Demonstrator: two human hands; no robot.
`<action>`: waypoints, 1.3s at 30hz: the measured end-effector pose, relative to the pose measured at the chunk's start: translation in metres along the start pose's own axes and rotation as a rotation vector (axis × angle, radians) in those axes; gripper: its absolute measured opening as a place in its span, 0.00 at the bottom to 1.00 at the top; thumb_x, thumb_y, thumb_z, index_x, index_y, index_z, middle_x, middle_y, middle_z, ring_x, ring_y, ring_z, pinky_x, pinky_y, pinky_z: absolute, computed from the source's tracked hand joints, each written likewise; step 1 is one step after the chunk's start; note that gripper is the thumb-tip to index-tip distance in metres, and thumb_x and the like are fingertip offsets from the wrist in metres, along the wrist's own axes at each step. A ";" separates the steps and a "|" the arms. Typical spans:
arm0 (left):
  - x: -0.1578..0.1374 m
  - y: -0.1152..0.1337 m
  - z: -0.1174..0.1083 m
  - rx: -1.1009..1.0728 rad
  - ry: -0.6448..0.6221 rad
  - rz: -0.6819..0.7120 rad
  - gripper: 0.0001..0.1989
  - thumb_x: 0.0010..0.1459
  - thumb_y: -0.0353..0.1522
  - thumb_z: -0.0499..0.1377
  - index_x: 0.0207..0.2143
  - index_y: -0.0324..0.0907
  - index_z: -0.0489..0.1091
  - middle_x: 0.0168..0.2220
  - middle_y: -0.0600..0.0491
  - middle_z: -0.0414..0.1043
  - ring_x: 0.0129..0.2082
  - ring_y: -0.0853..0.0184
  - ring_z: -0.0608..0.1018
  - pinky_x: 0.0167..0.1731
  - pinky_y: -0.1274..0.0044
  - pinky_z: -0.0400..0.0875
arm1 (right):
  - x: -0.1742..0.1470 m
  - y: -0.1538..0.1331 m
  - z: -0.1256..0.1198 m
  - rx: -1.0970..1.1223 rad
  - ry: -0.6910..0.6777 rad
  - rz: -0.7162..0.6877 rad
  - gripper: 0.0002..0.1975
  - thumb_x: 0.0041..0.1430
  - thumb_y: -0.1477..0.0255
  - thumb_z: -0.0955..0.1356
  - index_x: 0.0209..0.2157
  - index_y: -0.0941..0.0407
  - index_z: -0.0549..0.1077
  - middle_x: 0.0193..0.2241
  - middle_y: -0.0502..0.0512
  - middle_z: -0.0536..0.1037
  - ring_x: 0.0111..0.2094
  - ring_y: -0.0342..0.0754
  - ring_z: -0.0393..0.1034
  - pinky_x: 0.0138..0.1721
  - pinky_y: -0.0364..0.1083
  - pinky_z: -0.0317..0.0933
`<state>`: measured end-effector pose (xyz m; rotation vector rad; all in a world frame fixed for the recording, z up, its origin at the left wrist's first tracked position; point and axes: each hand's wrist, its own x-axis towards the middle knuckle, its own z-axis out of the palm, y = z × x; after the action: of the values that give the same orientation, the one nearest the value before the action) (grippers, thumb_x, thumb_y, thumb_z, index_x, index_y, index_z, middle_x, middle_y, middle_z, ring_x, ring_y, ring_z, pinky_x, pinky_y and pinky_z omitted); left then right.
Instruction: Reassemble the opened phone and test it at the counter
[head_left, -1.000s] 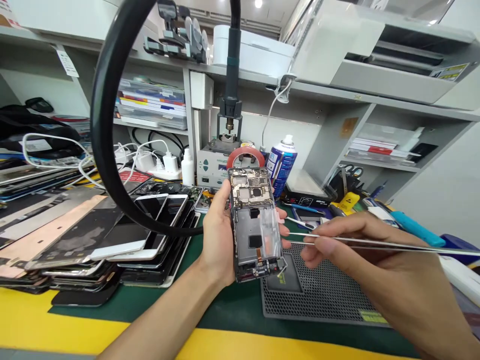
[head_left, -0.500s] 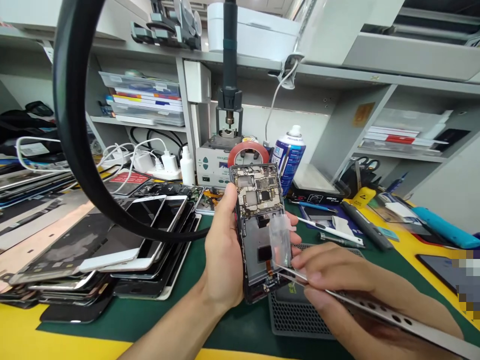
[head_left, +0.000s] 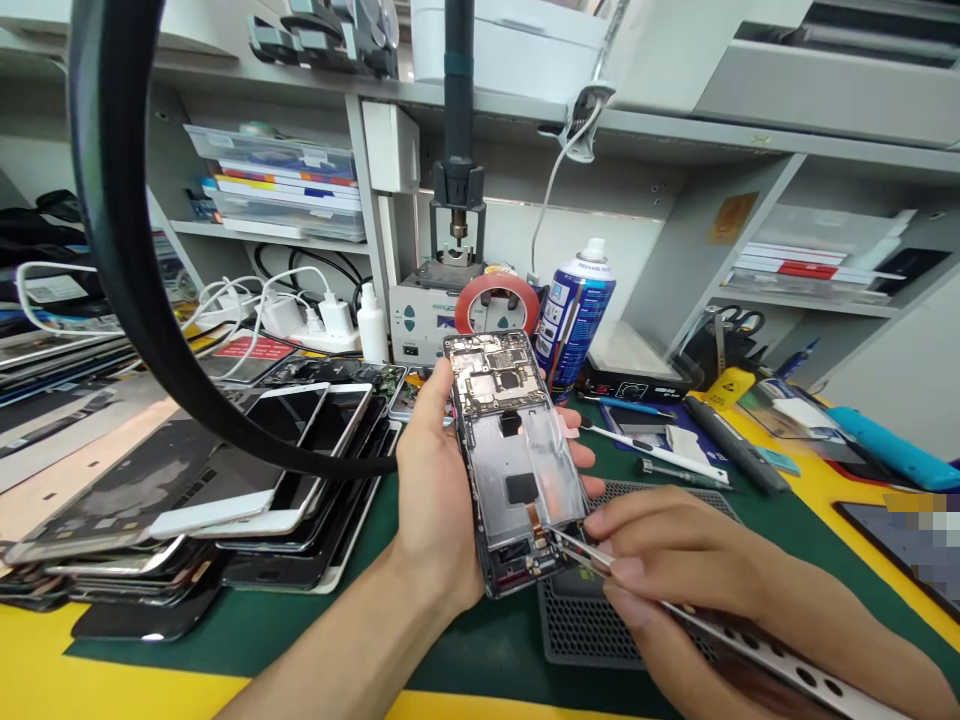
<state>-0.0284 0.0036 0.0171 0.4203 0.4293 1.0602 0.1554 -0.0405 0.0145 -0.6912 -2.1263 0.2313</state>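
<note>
An opened phone (head_left: 499, 480) lies tilted in my left hand (head_left: 435, 490), its circuit board (head_left: 502, 375) at the top and a bare grey battery bay below. The thumb presses the left edge while the fingertips show past the right edge. Along the bay's right side lies a clear plastic film (head_left: 551, 455) with a pinkish tab at its edge. My right hand (head_left: 675, 570) grips metal tweezers (head_left: 720, 630) with holes along the handle. Their tips are at the phone's lower right part, near the film's lower end; whether they pinch it I cannot tell.
A black ring on a stand (head_left: 112, 250) arches across the left foreground. Stacked phones (head_left: 300, 500) fill the left side. Behind the phone stand a red tape roll (head_left: 495, 300) and a blue spray can (head_left: 574, 320). A dark mesh pad (head_left: 585, 630) lies under my right hand.
The phone has tilted flatter and shifted slightly left. The clear film, raised across the bay before, now lies closer along its right side. The tweezers stay near the lower right.
</note>
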 end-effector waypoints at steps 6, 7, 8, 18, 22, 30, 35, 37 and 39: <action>0.000 0.001 0.001 0.076 0.019 0.031 0.43 0.57 0.62 0.42 0.35 0.34 0.78 0.28 0.42 0.77 0.27 0.55 0.79 0.35 0.65 0.76 | 0.002 0.002 -0.002 -0.033 -0.076 -0.044 0.20 0.49 0.88 0.70 0.42 0.53 0.75 0.36 0.53 0.83 0.45 0.50 0.79 0.47 0.45 0.77; -0.001 0.000 0.001 0.074 0.011 0.037 0.43 0.57 0.62 0.43 0.35 0.34 0.78 0.28 0.42 0.77 0.27 0.56 0.79 0.35 0.65 0.76 | 0.002 0.002 -0.001 -0.031 -0.075 -0.036 0.20 0.50 0.88 0.70 0.41 0.53 0.75 0.37 0.53 0.83 0.45 0.51 0.80 0.46 0.45 0.77; -0.001 0.000 0.001 0.065 -0.001 0.042 0.42 0.57 0.62 0.43 0.34 0.34 0.78 0.28 0.42 0.77 0.26 0.57 0.79 0.34 0.66 0.76 | 0.003 0.002 0.000 -0.030 -0.063 -0.022 0.20 0.50 0.88 0.70 0.41 0.53 0.75 0.36 0.53 0.83 0.44 0.51 0.80 0.46 0.45 0.78; -0.004 -0.002 0.004 0.053 0.030 0.126 0.40 0.60 0.60 0.43 0.30 0.37 0.78 0.24 0.44 0.77 0.23 0.59 0.79 0.27 0.69 0.76 | 0.003 0.003 -0.006 -0.038 -0.118 -0.079 0.21 0.49 0.88 0.70 0.43 0.53 0.76 0.36 0.56 0.84 0.44 0.54 0.80 0.43 0.48 0.79; -0.004 -0.004 0.007 0.065 0.179 0.373 0.36 0.63 0.56 0.44 0.35 0.37 0.78 0.32 0.43 0.79 0.30 0.55 0.81 0.31 0.66 0.78 | -0.001 -0.002 0.006 -0.065 0.062 0.015 0.18 0.52 0.85 0.72 0.42 0.52 0.76 0.37 0.54 0.85 0.40 0.52 0.82 0.43 0.45 0.79; -0.011 -0.009 0.010 0.045 0.304 0.620 0.29 0.63 0.53 0.49 0.34 0.39 0.78 0.30 0.46 0.78 0.33 0.58 0.81 0.36 0.68 0.79 | -0.002 -0.011 0.018 -0.146 0.180 0.114 0.13 0.54 0.79 0.73 0.41 0.50 0.81 0.38 0.52 0.86 0.35 0.53 0.83 0.41 0.44 0.79; -0.013 -0.010 0.013 0.049 0.360 0.622 0.27 0.65 0.49 0.46 0.33 0.41 0.78 0.30 0.46 0.79 0.32 0.57 0.82 0.34 0.68 0.79 | 0.000 -0.012 0.024 -0.141 0.223 0.140 0.11 0.55 0.78 0.73 0.39 0.50 0.82 0.36 0.51 0.86 0.34 0.53 0.84 0.40 0.43 0.79; -0.012 -0.010 0.013 0.043 0.368 0.618 0.27 0.65 0.49 0.46 0.33 0.42 0.78 0.30 0.47 0.79 0.32 0.58 0.82 0.33 0.69 0.79 | 0.000 -0.013 0.027 -0.136 0.233 0.148 0.13 0.54 0.79 0.73 0.40 0.49 0.82 0.36 0.50 0.86 0.34 0.53 0.84 0.40 0.44 0.79; -0.012 -0.010 0.013 0.042 0.371 0.620 0.27 0.65 0.49 0.47 0.32 0.42 0.78 0.30 0.47 0.80 0.32 0.58 0.82 0.33 0.69 0.79 | -0.001 -0.013 0.028 -0.124 0.242 0.146 0.13 0.54 0.79 0.73 0.40 0.49 0.82 0.36 0.50 0.86 0.34 0.53 0.84 0.41 0.45 0.79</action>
<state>-0.0193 -0.0127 0.0248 0.4032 0.6733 1.7474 0.1285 -0.0493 0.0018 -0.9017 -1.8730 0.0887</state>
